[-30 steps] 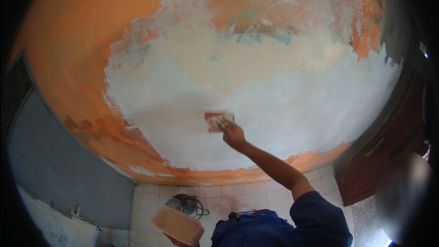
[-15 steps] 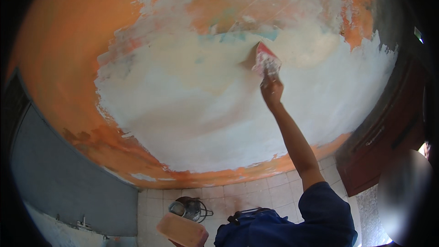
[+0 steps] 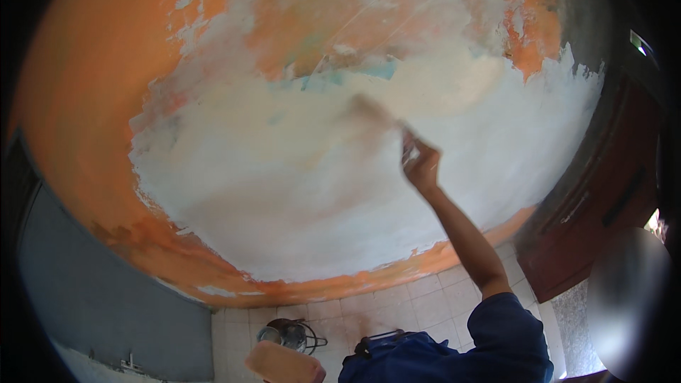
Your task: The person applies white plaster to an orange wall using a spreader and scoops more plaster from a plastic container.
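My right hand (image 3: 422, 164) is raised in front of the wall, with its fingers closed around a flat scraper (image 3: 405, 139). The blade appears nearly edge-on and smeared by motion, so whether it touches the wall is unclear. A brown blur, perhaps its shadow, lies beside it. White and cream filler (image 3: 298, 184) coats the middle of the orange wall (image 3: 92, 92). Low in front of my body is a peach-coloured rectangular board (image 3: 284, 363). Any hand under the board is hidden, and my left hand does not show.
On the tiled floor (image 3: 365, 305) stands a dark round pot or bucket (image 3: 289, 333) with a metal frame at its side. A grey panel (image 3: 113, 269) borders the left, and a dark red door-like panel (image 3: 589, 234) the right. A pale blurred shape (image 3: 628, 305) fills the lower right.
My right hand has come down from the wall's upper area, and the scraper has turned from showing its red, smeared face to nearly edge-on. The view has shifted slightly.
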`<move>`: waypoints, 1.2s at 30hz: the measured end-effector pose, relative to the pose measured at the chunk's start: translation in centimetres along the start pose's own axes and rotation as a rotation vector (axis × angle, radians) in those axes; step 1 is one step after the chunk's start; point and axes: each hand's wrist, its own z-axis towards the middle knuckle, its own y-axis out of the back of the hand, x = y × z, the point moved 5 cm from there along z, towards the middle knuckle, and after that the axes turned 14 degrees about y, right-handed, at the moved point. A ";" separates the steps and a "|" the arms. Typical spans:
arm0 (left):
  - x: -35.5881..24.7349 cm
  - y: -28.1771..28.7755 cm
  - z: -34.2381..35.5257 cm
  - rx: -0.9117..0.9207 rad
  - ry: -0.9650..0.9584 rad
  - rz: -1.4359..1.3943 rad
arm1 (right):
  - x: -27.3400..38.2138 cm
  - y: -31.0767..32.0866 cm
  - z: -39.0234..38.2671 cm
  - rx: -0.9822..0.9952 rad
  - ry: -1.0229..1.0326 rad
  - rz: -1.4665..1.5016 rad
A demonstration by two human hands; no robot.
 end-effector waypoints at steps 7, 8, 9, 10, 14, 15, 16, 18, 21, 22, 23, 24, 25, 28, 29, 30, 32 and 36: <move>2.3 -0.5 2.1 -0.013 -0.010 0.061 | 0.7 5.9 16.3 -0.287 0.083 -0.014; 2.8 -1.1 2.7 0.059 0.015 0.052 | 1.3 4.9 18.0 -0.252 0.177 -0.130; 3.4 -1.6 3.2 0.130 0.041 0.041 | 2.1 3.6 19.9 -0.214 0.272 -0.249; 3.7 -1.8 3.9 0.125 0.064 0.094 | 2.7 1.7 21.7 -0.230 0.326 -0.264; 4.6 -1.1 6.1 0.037 0.026 0.234 | 5.2 -9.6 23.1 0.146 0.282 -0.269; 4.6 -1.1 6.7 0.010 -0.024 0.256 | 7.3 -10.9 22.4 0.125 0.339 -0.250; 4.6 -1.3 7.4 0.027 -0.029 0.237 | 9.2 -11.7 22.1 0.019 0.346 -0.270; 5.2 -1.3 7.7 0.022 -0.030 0.186 | 11.3 -12.4 21.6 0.048 0.301 -0.206; 5.7 -0.7 8.5 0.119 0.137 -0.077 | 12.4 -11.6 22.0 0.260 0.221 -0.015; 5.9 -1.2 8.6 0.135 0.170 -0.074 | 12.3 -10.7 21.9 0.243 0.248 0.017; 6.0 -1.7 8.6 0.151 0.202 -0.072 | 12.0 -9.8 21.8 0.227 0.274 0.050; 6.0 -2.3 8.4 0.173 0.231 -0.063 | 11.2 -8.0 22.3 0.172 0.262 0.186; 5.7 -2.3 8.4 0.101 0.185 -0.029 | 10.2 -6.0 23.2 0.112 0.256 0.326; 5.4 -2.6 8.3 -0.047 0.065 0.083 | 7.4 0.0 25.6 -0.236 0.227 0.138; 5.5 -3.1 8.1 -0.048 0.036 0.131 | 7.2 1.3 26.5 -0.285 0.204 0.036; 5.5 -3.5 7.7 -0.055 0.004 0.183 | 7.0 0.4 27.3 -0.289 0.201 -0.013; 6.5 -5.8 7.2 0.047 0.062 0.011 | 6.0 -1.8 28.7 -0.304 0.198 -0.130; 4.0 -3.7 7.0 0.235 -0.043 0.311 | 13.6 -11.6 26.8 0.023 0.360 -0.035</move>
